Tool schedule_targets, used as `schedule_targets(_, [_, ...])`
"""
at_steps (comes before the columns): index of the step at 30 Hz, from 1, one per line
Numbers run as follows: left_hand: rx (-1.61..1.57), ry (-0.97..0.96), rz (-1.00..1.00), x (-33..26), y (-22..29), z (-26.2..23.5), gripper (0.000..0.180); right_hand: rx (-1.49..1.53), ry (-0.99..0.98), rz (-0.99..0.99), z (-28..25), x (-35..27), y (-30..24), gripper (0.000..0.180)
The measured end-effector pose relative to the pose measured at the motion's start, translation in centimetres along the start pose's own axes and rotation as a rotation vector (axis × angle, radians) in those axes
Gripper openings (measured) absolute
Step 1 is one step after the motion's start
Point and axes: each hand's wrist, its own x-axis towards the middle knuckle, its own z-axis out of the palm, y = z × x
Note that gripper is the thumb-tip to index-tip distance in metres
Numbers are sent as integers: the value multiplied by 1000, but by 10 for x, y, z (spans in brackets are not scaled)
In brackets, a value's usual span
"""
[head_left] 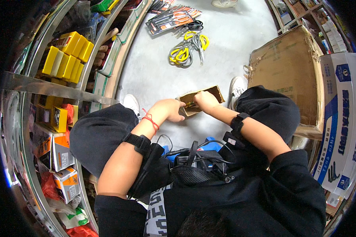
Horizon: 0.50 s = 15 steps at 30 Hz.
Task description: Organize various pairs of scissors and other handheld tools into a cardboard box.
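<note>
Between my feet on the grey floor stands a small open cardboard box (188,111), with something yellowish partly visible inside. My right hand (205,101) reaches over its far side, fingers curled closed at the opening; whatever they hold is hidden. At the box's left end is my left hand (171,110), thumb and fingers apart, apparently touching the edge. Farther ahead lie several scissors with yellow and grey handles (182,54) in a loose pile. Beyond them are black-handled scissors (194,26) and carded packs of scissors with orange handles (171,20).
A large brown carton (286,67) stands to my right, beside a tall white and blue box (338,126). Metal shelving (59,89) on the left carries yellow boxes (69,55) and orange-white boxes (65,183). Another person's shoe (224,3) shows at the far end.
</note>
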Motion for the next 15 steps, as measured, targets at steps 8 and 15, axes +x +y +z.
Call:
schedule_targets(8, [9, -89, -4, -7, 9, 0, 54, 11, -93, -45, 10, -9, -8, 12])
schedule_targets(15, [-47, -106, 18, -2, 3, 10, 54, 35, -73, -201, 24, -13, 5, 11])
